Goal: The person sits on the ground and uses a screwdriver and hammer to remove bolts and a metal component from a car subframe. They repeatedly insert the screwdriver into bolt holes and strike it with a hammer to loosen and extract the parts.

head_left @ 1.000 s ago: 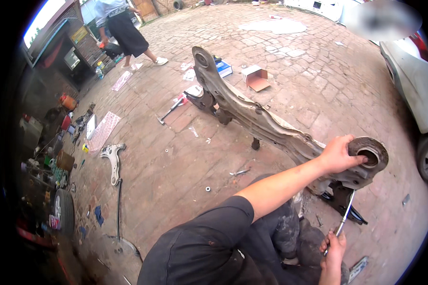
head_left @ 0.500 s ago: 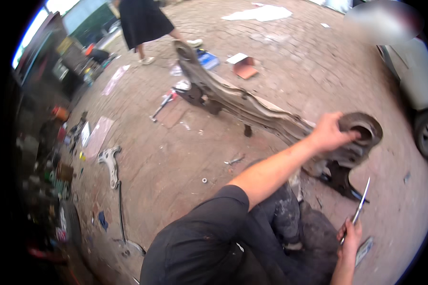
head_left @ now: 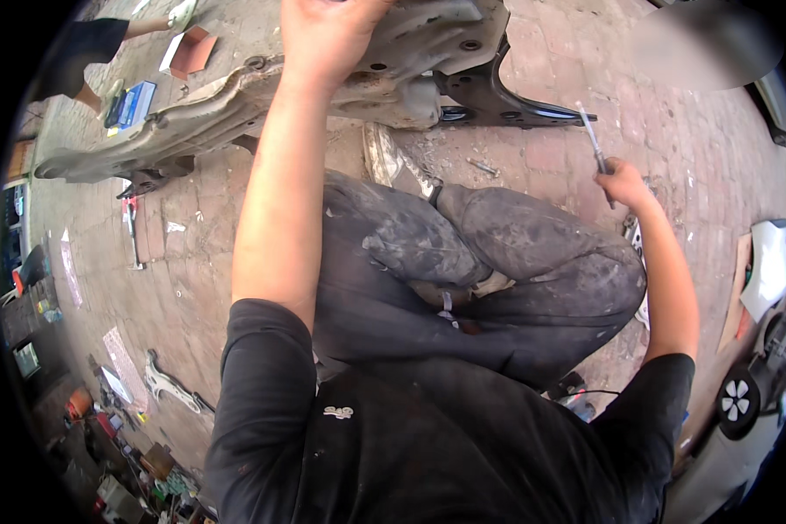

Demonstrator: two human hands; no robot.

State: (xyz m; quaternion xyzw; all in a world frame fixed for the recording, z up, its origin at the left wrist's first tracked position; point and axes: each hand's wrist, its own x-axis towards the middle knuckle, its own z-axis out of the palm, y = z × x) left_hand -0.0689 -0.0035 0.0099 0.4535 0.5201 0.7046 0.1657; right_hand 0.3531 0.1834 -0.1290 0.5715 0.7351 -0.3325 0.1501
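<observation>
A large, dirty grey-brown car subframe [head_left: 402,92] stretches across the upper part of the view. My left hand [head_left: 332,39] is closed at its upper edge; the fingertips are partly cut off by the frame's top. A black control arm [head_left: 520,105] sticks out from the subframe to the right. My right hand [head_left: 624,183] grips a slim tool [head_left: 593,140] with a pale metal shaft and a darker grip. The tool points up, its tip beside the end of the black control arm. Whether it is a screwdriver or another blade, I cannot tell.
My bent legs [head_left: 498,244] lie between my arms. On the brick paving are a bolt [head_left: 483,167], a grey control arm [head_left: 168,384], a blue box [head_left: 133,106] and an open carton [head_left: 188,52]. A person [head_left: 83,57] stands far left. Car parts and a wheel [head_left: 739,402] are at right.
My view has swung round, so the subframe now spans the top. My left hand remains at the subframe. My right hand still holds the slim tool, now near the black control arm's end.
</observation>
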